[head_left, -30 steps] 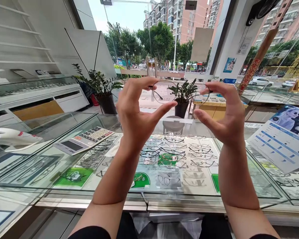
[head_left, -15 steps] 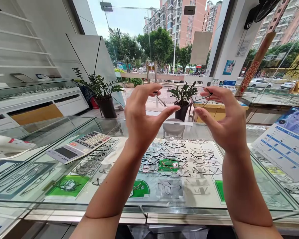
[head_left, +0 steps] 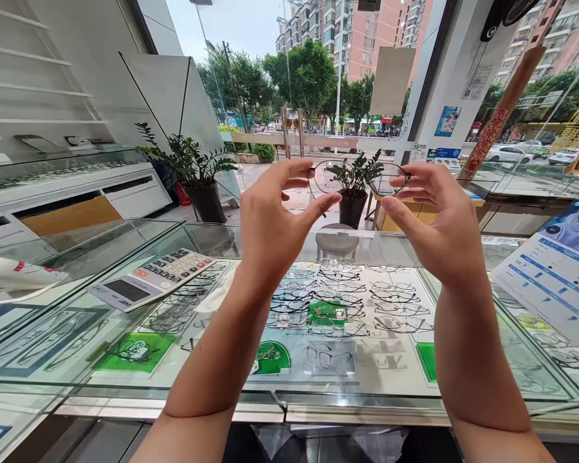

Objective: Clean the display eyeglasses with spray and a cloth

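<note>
In the head view, a pair of thin dark-rimmed eyeglasses (head_left: 324,177) is held up at chest height above the glass counter. My left hand (head_left: 275,215) pinches its left end with the fingertips, thumb stretched out below the lens. At the other end, my right hand (head_left: 441,222) grips the frame near the hinge, its thumb under the right lens. The plant behind shows through and around the lenses. Beneath my hands, several rows of eyeglass frames (head_left: 338,275) lie inside the glass display case (head_left: 289,397).
On the counter's left lies a calculator (head_left: 147,280), with a white device (head_left: 17,278) farther left. A printed calendar stand (head_left: 552,276) leans at the right. Beyond the counter are a round stool (head_left: 338,243), potted plants (head_left: 206,200) and glass doors.
The eyeglasses have tilted a little, so both lens outlines show more fully. My hands have barely shifted. The view has dipped slightly downward.
</note>
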`<state>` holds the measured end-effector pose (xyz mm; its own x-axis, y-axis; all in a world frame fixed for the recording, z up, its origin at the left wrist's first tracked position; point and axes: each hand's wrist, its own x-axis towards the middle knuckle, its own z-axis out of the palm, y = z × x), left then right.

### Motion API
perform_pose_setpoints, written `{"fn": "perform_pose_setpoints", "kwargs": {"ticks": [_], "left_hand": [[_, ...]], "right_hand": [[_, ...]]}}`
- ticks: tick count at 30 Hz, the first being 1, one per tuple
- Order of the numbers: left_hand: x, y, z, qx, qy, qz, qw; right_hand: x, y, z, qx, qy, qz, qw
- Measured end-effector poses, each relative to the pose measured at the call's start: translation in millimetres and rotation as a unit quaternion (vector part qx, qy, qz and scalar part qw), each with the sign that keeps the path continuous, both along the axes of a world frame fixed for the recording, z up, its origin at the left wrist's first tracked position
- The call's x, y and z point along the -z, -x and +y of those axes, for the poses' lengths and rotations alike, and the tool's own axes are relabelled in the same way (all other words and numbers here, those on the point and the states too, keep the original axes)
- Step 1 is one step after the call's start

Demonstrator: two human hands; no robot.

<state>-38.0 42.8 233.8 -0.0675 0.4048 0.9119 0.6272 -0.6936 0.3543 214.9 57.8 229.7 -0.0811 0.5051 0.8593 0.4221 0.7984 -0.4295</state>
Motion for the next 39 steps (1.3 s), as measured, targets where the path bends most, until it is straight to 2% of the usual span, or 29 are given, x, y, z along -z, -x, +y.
{"fn": "perform_pose_setpoints", "kwargs": {"ticks": [8,16,30,39], "left_hand": [[0.4,-5.2,0.4,-0.010,0.022,-0.042,0.999],[2.6,-9.8,-1.4,-0.022,0.016,-0.041,0.999],[8.3,-12.5,-2.8,-0.064,-0.034,-0.008,0.997],[7.6,-14.1,-5.1,-0.076,-0.027,0.002,0.997]], "right_hand": [[3.1,-1.7,4.1,0.008,-0.007,-0.021,1.000],[3.0,-2.4,5.6,0.021,-0.012,-0.027,0.999],[4.2,-2.2,3.2,0.059,0.027,-0.057,0.996],[2.6,-2.3,1.2,0.067,0.042,-0.078,0.994]]}}
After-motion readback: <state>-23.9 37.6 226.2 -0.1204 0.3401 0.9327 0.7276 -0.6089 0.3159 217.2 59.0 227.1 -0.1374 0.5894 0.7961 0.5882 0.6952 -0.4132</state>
